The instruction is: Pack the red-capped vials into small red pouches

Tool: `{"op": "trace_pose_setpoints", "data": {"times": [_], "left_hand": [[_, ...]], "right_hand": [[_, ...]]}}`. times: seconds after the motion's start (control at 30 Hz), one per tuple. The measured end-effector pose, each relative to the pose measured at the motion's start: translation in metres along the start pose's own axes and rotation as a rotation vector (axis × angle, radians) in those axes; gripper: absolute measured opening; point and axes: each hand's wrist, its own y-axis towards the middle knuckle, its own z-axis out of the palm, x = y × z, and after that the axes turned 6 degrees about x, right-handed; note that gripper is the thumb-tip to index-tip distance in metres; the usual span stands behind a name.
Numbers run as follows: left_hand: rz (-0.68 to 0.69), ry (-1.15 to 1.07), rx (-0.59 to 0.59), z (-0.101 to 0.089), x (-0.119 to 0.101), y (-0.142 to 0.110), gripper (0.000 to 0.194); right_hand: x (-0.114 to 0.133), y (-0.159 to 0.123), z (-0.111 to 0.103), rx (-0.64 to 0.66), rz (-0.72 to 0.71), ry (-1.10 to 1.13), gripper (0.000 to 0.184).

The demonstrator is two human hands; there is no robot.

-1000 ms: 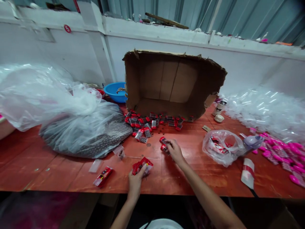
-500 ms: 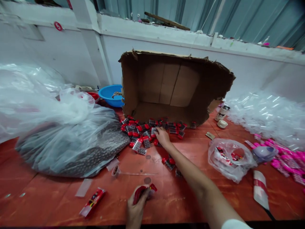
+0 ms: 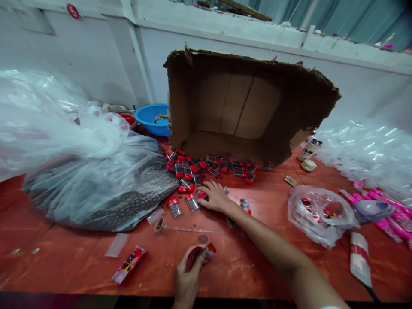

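Note:
My left hand [image 3: 189, 268], near the table's front edge, is closed around red printed plastic wrappers, with one glossy corner sticking out past the fingertips. My right hand [image 3: 215, 197] reaches over the table with its fingers spread, palm down. Under its thumb side lies a red-capped jar [image 3: 202, 196], partly hidden; it is touched rather than wrapped. Left of it are a clear red-capped jar [image 3: 192, 202] with dark contents and a similar small jar [image 3: 174, 208]. Behind the hand spreads a pile of such jars [image 3: 188, 169]. A few more lie beside the right forearm, partly covered.
A torn cardboard box [image 3: 280, 150] lies open behind the pile. At left sits a clear bag of dark beads [image 3: 106, 193]. A scoop [image 3: 159, 225] and red wrapper stack [image 3: 129, 264] lie front left; a plastic bag [image 3: 322, 229] and tape dispenser [image 3: 373, 209] stand right.
My right hand has come back from the pile toward me and its fingers have spread. Jars now lie separately in front of the pile. The left hand keeps its wrappers; the view has tilted down.

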Motion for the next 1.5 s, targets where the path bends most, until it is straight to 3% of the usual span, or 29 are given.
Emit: {"op": "trace_pose_setpoints", "data": {"times": [0.1,0.2,0.33,0.47,0.6,0.8,0.97,1.1,1.2,1.33,1.4,1.5], "left_hand": [[0.009,0.012,0.01,0.0,-0.001,-0.001,0.034],[-0.017,0.023,0.031,0.001,-0.004,-0.003,0.035],[-0.001,0.018,-0.042,0.006,-0.003,-0.006,0.037],[0.008,0.047,-0.087,0.009,0.0,-0.006,0.037],[0.039,0.099,-0.07,0.009,0.003,-0.005,0.039],[0.05,0.18,0.022,0.001,0.003,-0.003,0.037],[0.041,0.233,0.09,-0.003,-0.003,-0.003,0.036],[0.04,0.21,0.092,0.0,-0.004,-0.004,0.032],[0.042,0.116,-0.069,0.001,-0.003,-0.004,0.035],[0.017,0.076,-0.337,-0.004,-0.003,-0.003,0.044],[-0.003,0.063,-0.361,-0.006,-0.002,-0.003,0.046],[-0.006,0.046,-0.365,-0.008,0.0,-0.002,0.046]], "right_hand": [[-0.001,-0.013,-0.003,0.022,-0.044,-0.027,0.049],[0.002,-0.006,-0.01,0.018,-0.087,-0.021,0.052],[0.013,0.042,-0.025,-0.096,-0.095,0.007,0.067],[0.022,0.099,-0.034,-0.042,-0.029,0.011,0.081],[0.018,0.107,-0.029,-0.008,-0.049,-0.025,0.075],[-0.005,0.048,-0.025,-0.017,-0.142,-0.023,0.068],[-0.024,0.004,-0.029,-0.004,-0.096,0.008,0.067],[-0.021,-0.041,-0.028,-0.085,-0.089,-0.036,0.07],[-0.002,-0.099,-0.015,-0.109,-0.224,-0.01,0.066],[0.03,-0.173,0.016,0.101,-0.499,0.067,0.073],[0.039,-0.191,0.029,0.169,-0.575,0.062,0.065],[0.043,-0.187,0.041,0.176,-0.523,0.025,0.057]]}}
